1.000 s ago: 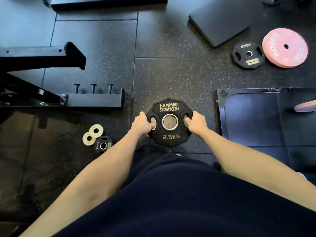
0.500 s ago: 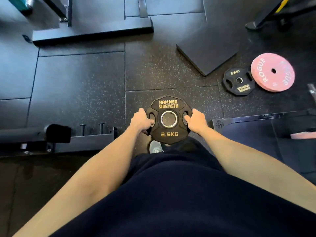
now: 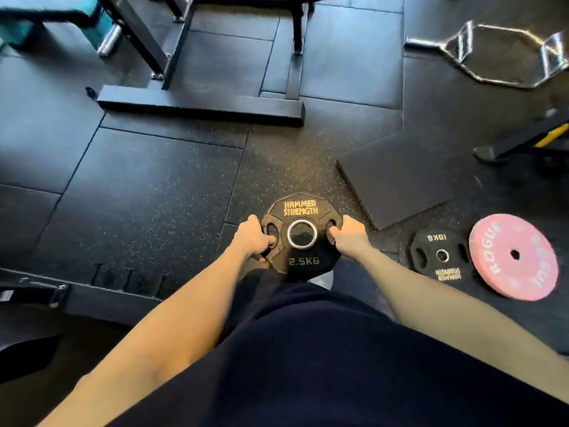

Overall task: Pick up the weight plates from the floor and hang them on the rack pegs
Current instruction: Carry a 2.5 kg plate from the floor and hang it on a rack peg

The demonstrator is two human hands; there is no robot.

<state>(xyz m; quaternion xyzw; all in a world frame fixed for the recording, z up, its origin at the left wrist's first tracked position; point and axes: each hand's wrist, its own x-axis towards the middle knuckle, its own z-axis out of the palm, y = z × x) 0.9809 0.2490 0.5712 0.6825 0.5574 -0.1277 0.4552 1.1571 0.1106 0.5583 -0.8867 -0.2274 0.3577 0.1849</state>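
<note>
I carry a black 2.5 kg Hammer Strength plate [image 3: 301, 217] flat in front of my waist, above the floor. My left hand [image 3: 252, 237] grips its left handle slot and my right hand [image 3: 349, 235] grips the right one. On the floor to the right lie a black 10 kg plate [image 3: 440, 255] and a pink Rogue plate [image 3: 514, 255], side by side. A low black rack base with short upright pegs [image 3: 127, 277] sits at the lower left.
A black rack frame foot [image 3: 200, 107] crosses the floor ahead. A dark flat pad [image 3: 406, 177] lies ahead to the right. A chrome hex bar [image 3: 505, 53] lies at the top right, with a black and yellow stand leg [image 3: 523, 143] below it.
The view has lifted and swung forward: the floor plates slid down and right, the peg base dropped to the lower left, and the rack frame came into view. Both hands keep hold of the plate.
</note>
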